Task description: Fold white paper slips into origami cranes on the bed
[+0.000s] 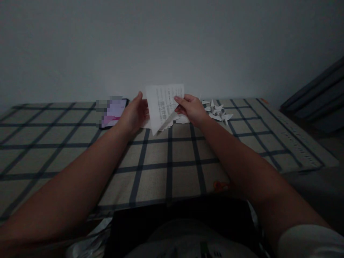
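My right hand pinches a printed sheet of paper between thumb and fingers at its right edge. The sheet is held up above the table, its lower right side folded over and its lower tip pointing down. My left hand is beside the sheet's left edge, thumb raised and apart from the fingers. Some of its fingertips are hidden behind the paper, and no grip shows. More paper lies on the table behind and below the sheet, partly covered by it and my right hand.
Several folded paper pieces with pointed tips are heaped right of my right hand. A lit phone lies at the left. An orange-handled object is near the front edge of the checked tablecloth. A wall rises behind.
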Demonstrator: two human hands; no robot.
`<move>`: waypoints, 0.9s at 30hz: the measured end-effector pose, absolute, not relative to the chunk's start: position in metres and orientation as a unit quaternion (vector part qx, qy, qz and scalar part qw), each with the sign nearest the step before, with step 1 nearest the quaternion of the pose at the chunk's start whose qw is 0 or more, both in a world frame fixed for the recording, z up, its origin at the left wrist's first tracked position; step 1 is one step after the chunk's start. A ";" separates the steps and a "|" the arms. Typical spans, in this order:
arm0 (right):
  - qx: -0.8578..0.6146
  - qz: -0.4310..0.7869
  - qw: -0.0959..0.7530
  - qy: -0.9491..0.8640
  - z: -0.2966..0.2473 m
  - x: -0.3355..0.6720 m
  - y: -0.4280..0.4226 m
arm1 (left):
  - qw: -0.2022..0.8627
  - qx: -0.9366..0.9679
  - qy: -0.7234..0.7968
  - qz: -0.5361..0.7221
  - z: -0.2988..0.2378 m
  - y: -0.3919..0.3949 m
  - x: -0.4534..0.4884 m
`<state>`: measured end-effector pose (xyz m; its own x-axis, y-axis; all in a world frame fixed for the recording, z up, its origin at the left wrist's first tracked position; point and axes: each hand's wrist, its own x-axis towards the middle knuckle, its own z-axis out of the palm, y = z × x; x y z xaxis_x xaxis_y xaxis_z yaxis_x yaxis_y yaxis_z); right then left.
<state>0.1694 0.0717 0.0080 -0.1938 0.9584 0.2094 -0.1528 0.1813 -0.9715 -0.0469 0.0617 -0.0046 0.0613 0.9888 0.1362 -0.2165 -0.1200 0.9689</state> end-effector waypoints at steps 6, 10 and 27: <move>-0.407 0.526 0.483 -0.570 0.006 0.170 0.071 | 0.532 0.519 0.416 0.525 -0.006 0.052 -0.043; -0.395 0.550 0.474 -0.562 0.008 0.171 0.071 | 0.493 0.519 0.426 0.554 -0.006 0.051 -0.042; -0.326 0.577 0.506 -0.552 -0.001 0.180 0.081 | 0.454 0.528 0.429 0.576 -0.001 0.048 -0.042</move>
